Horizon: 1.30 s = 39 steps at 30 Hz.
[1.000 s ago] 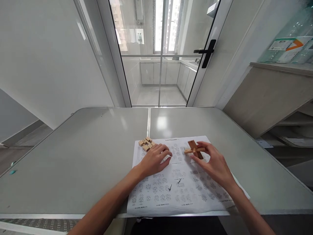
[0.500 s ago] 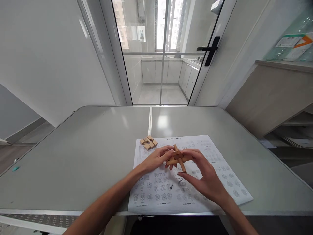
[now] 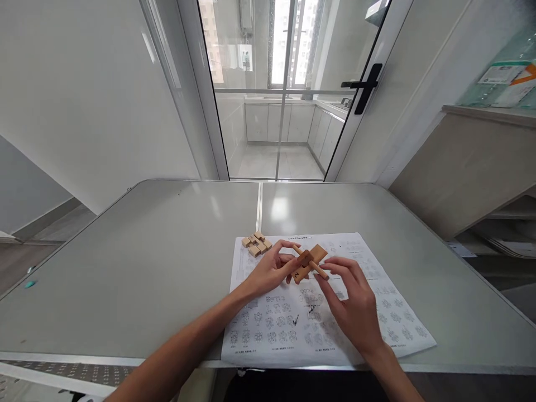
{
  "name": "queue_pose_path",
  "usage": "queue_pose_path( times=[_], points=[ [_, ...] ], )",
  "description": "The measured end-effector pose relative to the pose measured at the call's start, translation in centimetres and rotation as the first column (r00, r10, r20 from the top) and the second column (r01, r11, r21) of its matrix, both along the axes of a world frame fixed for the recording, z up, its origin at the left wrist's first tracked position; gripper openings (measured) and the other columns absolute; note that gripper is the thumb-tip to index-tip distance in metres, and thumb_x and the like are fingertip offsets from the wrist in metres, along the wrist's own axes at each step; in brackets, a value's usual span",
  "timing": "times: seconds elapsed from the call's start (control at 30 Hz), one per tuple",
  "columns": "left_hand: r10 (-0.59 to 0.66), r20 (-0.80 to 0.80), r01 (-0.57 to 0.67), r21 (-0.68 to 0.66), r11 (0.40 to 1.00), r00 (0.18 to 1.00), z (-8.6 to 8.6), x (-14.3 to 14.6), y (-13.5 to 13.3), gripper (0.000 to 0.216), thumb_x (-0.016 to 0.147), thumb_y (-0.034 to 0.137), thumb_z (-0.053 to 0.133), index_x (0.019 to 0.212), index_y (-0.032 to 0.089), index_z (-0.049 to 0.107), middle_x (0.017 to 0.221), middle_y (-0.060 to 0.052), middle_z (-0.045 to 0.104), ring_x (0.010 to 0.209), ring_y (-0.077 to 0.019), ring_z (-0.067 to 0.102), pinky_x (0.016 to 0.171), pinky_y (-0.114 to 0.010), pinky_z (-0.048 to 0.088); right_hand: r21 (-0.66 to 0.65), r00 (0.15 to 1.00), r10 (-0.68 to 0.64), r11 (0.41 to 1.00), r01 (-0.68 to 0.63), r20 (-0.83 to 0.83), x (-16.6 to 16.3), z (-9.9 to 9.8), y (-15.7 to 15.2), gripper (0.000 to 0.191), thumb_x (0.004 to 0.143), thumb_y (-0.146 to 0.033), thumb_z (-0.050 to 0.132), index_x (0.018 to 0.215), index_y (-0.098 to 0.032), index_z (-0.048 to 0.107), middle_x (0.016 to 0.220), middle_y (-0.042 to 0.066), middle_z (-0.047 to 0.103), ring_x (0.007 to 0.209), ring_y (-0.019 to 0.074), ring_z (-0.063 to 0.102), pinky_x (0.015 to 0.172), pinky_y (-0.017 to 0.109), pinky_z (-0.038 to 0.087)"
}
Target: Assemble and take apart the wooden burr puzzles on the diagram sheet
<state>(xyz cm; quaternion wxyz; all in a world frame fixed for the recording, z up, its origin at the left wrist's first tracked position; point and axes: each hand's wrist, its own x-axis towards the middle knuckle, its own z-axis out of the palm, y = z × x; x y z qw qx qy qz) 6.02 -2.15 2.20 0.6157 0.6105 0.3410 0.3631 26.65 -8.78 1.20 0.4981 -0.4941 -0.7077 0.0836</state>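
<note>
- Lower centre of frame: the left hand (image 3: 271, 271) pinches the brown wooden cross (image 3: 319, 253) above the printed sheet (image 3: 268, 350).
- The right hand (image 3: 355, 304) curls, thumb and fingers around the rod's near end; whether they press it, I cannot tell.
- The brown pieces already cross one another, so joining seems partly done; final fit unclear.
- Left of centre, pale blocks (image 3: 256, 245) lie grouped, unheld.

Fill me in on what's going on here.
A person at a table is handling crossed wooden pieces above a printed sheet. The left hand holds them; the right hand has its fingers by the near end of the rod, though contact is unclear. Paler wooden blocks lie together near the sheet's far left corner.
</note>
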Motion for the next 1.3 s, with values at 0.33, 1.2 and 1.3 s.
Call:
queue_pose_path(
  times=[0.33,1.2,1.3],
  points=[
    [-0.021,-0.146,0.037,0.109,0.993,0.989,-0.8,0.2,-0.2,0.042,0.105,0.059,0.054,0.117,0.019,0.06,0.067,0.004,0.061,0.05,-0.0106,0.052,0.05,-0.023,0.04,-0.302,0.981,-0.042,0.953,-0.017,-0.188,1.0,-0.6,-0.8,0.023,0.106,-0.046,0.061,0.111,-0.026,0.072,0.109,0.009,0.08,0.086,0.0271,0.077,0.053,0.032,0.058],
    [-0.055,-0.159,0.121,0.446,0.887,0.986,0.1,-0.2,-0.5,0.08,0.058,0.046,0.1,0.125,0.022,0.063,0.122,-0.01,0.069,0.11,-0.0291,0.065,0.1,-0.046,0.053,-0.33,0.941,0.096,0.921,-0.207,-0.323,0.8,-0.5,-1.9,0.019,0.105,-0.041,0.064,0.109,-0.025,0.074,0.097,0.005,0.078,0.078,0.0215,0.073,0.074,0.034,0.062],
    [-0.05,-0.153,0.116,0.457,0.882,0.987,0.2,-0.1,-0.5,0.08,0.057,0.045,0.1,0.124,0.022,0.064,0.122,-0.01,0.069,0.109,-0.0294,0.065,0.1,-0.046,0.054,-0.313,0.942,0.085,0.93,-0.192,-0.325,0.7,-0.5,-2.0,0.02,0.104,-0.042,0.064,0.108,-0.025,0.075,0.097,0.006,0.078,0.081,0.0224,0.074,0.076,0.034,0.063]
  ],
)
